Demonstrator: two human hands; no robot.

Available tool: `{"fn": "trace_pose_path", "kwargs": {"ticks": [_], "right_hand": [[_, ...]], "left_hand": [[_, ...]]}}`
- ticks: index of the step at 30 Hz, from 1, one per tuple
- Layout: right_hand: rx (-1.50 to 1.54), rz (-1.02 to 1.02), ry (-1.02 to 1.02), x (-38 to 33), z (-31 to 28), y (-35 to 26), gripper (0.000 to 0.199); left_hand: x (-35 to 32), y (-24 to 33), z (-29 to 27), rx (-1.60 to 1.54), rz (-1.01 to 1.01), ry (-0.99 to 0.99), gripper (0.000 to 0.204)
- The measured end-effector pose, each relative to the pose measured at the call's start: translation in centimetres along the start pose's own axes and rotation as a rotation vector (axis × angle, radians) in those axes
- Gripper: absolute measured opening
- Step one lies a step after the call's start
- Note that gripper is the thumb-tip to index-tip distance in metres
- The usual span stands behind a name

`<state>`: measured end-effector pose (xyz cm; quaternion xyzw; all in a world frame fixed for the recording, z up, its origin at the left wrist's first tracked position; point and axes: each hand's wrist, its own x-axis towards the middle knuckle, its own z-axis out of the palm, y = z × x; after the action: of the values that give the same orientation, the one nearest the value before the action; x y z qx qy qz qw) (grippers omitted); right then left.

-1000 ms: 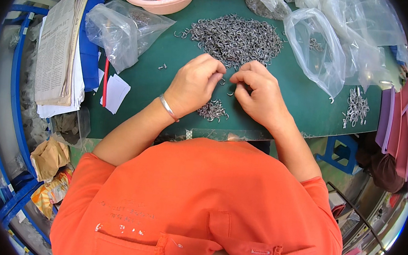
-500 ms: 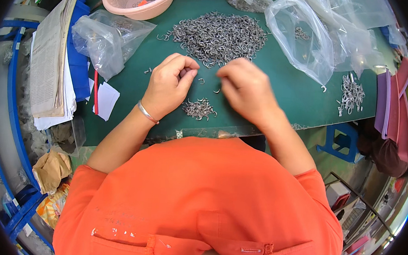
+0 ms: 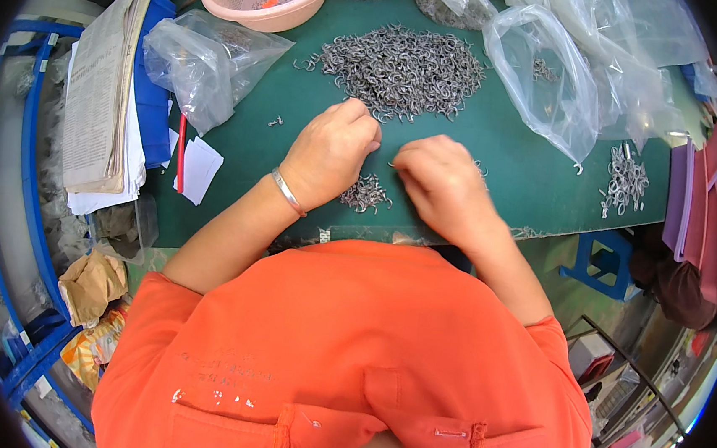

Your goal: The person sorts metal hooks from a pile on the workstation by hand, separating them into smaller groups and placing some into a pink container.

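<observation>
My left hand, with a silver bangle at its wrist, has its fingers curled together. What they hold, if anything, is hidden. Facing it across a small gap, my right hand is slightly blurred, thumb and fingers pinched; a tiny glint shows at the tips, too small to name. A small heap of curved metal pieces lies on the green table just below and between my hands. Beyond them spreads a large pile of grey, open-ring-shaped metal pieces. A few loose pieces show beside my right hand.
A pink plastic basket and a clear bag stand at far left, near stacked newspapers and a red pen. An open clear bag and another metal heap lie right. A blue stool stands below.
The view has shifted slightly. My left hand has moved right, and my right hand has come nearer to me. The loose pieces between the hands no longer show there.
</observation>
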<state>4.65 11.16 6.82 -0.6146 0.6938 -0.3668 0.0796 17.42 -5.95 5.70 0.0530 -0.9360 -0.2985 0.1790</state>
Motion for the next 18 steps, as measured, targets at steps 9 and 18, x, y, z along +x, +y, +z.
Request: {"fn": "trace_pose_path", "kwargs": {"ticks": [9, 18], "right_hand": [[0.189, -0.114, 0.016, 0.2, 2.8, -1.1, 0.017], [0.191, 0.079, 0.248, 0.7, 2.2, -1.5, 0.019]], "left_hand": [[-0.6, -0.4, -0.5, -0.051, 0.036, 0.01, 0.018], [0.4, 2.1, 0.0, -0.58, -0.414, 0.028, 0.011]]}}
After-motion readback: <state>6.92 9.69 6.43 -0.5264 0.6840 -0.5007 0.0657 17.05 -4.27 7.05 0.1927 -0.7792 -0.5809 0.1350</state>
